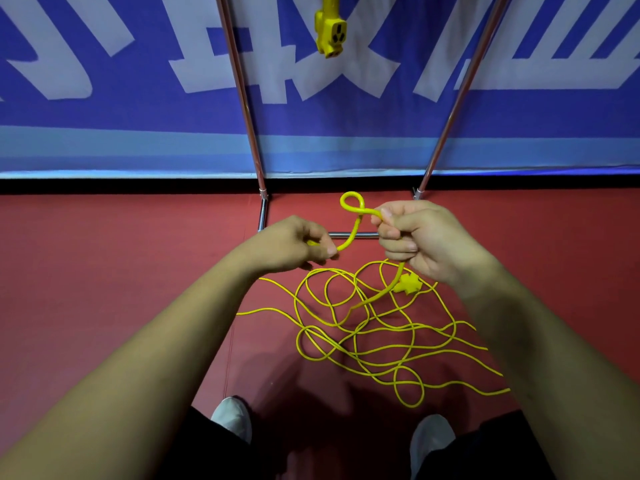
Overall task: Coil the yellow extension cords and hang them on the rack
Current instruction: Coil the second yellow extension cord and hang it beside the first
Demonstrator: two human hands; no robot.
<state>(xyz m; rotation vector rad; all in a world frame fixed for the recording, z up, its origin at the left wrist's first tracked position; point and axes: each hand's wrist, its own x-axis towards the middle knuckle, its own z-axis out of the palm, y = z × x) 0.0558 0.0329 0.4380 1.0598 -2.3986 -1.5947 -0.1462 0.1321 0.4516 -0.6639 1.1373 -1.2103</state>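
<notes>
At the far edge of the floor [104, 271], below the rack [244, 98], both hands work one short length of yellow cord [351, 233].

- Left hand [298, 244]: thumb and fingers pinched on the cord.
- Right hand [422, 240]: fingers curled round the cord, with a small loop [352, 194] standing up between the two hands.
- The rest of the cord lies in a loose, overlapping tangle [363, 337] on the red floor, ahead of the person's shoes [232, 417]. Its plug end [408, 285] rests at the tangle's far side.
- Another yellow socket [330, 32] hangs at the rack.

Risk, as judged: the crossing strands may snag or knot when drawn up. A tight first loop would set uneven coils, which could slip off the rack.
</notes>
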